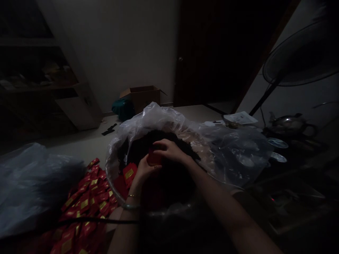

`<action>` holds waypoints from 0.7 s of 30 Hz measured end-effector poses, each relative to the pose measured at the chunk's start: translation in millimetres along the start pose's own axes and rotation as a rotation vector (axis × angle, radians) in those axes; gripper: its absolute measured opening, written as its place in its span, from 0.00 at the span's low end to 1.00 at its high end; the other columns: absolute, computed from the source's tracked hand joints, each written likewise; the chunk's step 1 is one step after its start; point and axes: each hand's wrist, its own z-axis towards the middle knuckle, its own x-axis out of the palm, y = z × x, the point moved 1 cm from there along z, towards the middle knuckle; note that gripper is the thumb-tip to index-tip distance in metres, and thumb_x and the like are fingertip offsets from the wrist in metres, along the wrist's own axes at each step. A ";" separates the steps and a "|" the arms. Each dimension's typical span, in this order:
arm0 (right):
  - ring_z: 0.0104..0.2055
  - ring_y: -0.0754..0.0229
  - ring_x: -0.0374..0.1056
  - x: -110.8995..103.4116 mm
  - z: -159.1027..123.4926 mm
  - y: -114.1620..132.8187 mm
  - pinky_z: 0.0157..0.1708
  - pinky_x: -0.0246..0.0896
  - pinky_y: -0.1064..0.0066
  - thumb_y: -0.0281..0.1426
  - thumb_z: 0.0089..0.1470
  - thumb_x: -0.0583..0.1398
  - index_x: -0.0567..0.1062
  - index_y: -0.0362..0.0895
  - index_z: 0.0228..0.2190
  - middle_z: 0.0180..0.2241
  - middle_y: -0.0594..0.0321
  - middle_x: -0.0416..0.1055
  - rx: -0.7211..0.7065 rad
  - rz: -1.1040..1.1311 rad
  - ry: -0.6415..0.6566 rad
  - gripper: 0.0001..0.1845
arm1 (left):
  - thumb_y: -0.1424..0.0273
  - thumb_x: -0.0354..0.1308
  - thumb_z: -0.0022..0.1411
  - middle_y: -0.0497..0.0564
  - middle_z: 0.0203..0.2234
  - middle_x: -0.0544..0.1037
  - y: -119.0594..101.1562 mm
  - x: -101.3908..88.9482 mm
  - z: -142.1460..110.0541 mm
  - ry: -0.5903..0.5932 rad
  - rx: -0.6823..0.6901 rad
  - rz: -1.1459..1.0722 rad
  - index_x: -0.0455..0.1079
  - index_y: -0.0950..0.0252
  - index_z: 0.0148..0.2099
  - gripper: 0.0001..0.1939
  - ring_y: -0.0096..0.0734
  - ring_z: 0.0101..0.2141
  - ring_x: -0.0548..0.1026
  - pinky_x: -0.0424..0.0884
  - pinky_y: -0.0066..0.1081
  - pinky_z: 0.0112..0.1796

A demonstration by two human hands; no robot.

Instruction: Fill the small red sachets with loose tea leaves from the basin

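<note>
Both my hands meet over a large clear plastic bag (227,148) filled with dark loose leaves (148,141). My left hand (144,169) is closed around a small red packet (153,158) from below. My right hand (169,150) pinches the same packet at its top, fingers curled. More red packets with gold labels (129,173) lie inside the bag's left edge. A bangle sits on my left wrist.
A heap of several red and gold packets (84,208) lies at lower left beside another plastic bag (31,180). A cardboard box (143,96) and shelves (39,84) stand behind. A fan (302,56), a kettle (290,123) and saucers are at right.
</note>
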 end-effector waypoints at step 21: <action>0.30 0.62 0.70 -6.9 -17.3 -0.3 0.30 0.63 0.73 0.32 0.49 0.60 0.79 0.42 0.29 0.27 0.63 0.76 0.142 0.059 -0.036 0.08 | 0.68 0.69 0.38 0.49 0.33 0.79 -0.1 1.8 -0.5 0.037 0.106 0.050 0.72 0.67 0.43 0.25 0.34 0.34 0.75 0.70 0.30 0.38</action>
